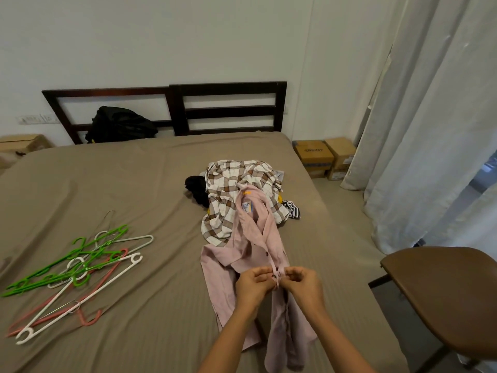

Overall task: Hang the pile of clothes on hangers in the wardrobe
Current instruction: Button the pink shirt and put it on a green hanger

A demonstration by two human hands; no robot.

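Head view: our left hand (252,285) and right hand (302,282) both pinch the pink shirt (242,265) placket at a button. Shirt lies on bed (161,184), hangers (72,273) well left.

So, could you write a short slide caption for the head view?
Both hands fasten a button on a pink shirt lying on the bed, hangers waiting alongside.

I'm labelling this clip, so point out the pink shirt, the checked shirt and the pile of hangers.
pink shirt (228,281): head view, left front panel.
checked shirt (228,181): head view, upper middle of the fabric.
pile of hangers (80,267): head view, where the green and white hangers cross.
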